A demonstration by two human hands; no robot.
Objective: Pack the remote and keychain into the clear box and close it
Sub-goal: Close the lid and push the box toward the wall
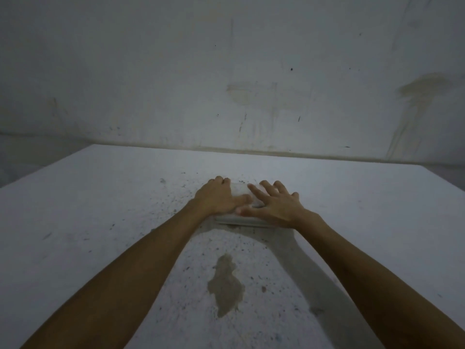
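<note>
We see the clear box (pixel 241 219) lying flat, mostly covered; remote and keychain not discernible.

left hand (pixel 218 197) flat, right hand (pixel 275 204) splayed

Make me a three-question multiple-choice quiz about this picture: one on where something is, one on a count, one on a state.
1. Where is the clear box?
A. in the middle of the table, under both hands
B. at the table's far left corner
C. on the floor

2. How many hands touch the box?
A. none
B. one
C. two

3. How is the right hand held?
A. in a tight fist
B. flat, fingers spread
C. pinching a key

Answers:
1 A: the box lies on the table beneath the hands.
2 C: the left hand and the right hand both rest on it.
3 B: its fingers are splayed over the top.
</note>
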